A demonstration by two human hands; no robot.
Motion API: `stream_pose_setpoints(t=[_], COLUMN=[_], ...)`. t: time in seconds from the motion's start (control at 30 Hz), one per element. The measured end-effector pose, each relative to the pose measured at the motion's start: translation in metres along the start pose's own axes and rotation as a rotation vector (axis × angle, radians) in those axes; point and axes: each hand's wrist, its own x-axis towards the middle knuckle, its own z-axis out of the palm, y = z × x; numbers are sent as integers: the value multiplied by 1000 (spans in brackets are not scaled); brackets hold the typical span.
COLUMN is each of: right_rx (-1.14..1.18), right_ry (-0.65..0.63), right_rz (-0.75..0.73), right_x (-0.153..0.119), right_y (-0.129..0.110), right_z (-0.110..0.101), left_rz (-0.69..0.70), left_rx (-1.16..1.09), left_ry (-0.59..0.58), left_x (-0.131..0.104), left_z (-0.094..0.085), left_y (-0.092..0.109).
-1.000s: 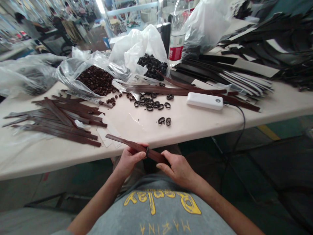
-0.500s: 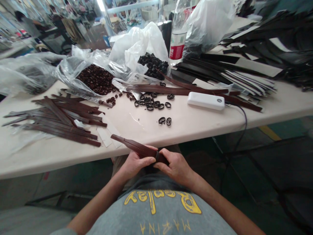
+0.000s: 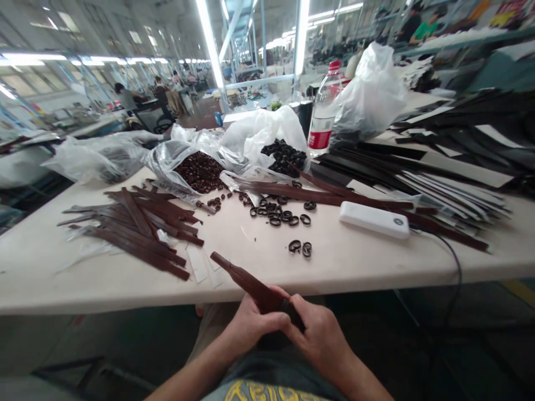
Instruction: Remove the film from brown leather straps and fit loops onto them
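My left hand (image 3: 256,323) closes around a brown strap (image 3: 254,287), thumb on top, while my right hand (image 3: 320,328) pinches it beside the left.

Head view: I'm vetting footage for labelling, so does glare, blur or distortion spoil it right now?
In the head view, the ceiling tube light is blown out to white; the distant workshop looks smeared; the held brown strap and both hands, left and right, look slightly soft but readable; the table's front edge bows, probably lens distortion; the floor beneath is dim.
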Motion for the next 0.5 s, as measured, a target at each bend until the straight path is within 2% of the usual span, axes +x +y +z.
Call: stream_pose_setpoints(t=[0.07,0.13,0.2,0.27,0.37,0.5], right_rx=[38,72,84,100,156,255], right_ry=[-17,-39,-30,2,48,74], right_rz=[27,82,134,165,202,224], right_x=[1,-4,-14,-26,-40,-41], right_y=[0,4,13,24,33,26], right_z=[-3,-6,-11,-14,-18,-17], left_rz=[5,11,45,100,116,93], left_rx=[-63,-168,-278,-330,-303,-238], left_ry=[70,190,323,391,338,179], left_x=[4,11,18,24,31,40], left_z=[-2,-10,-22,-34,-41,-26], left_y=[1,7,18,32,48,55])
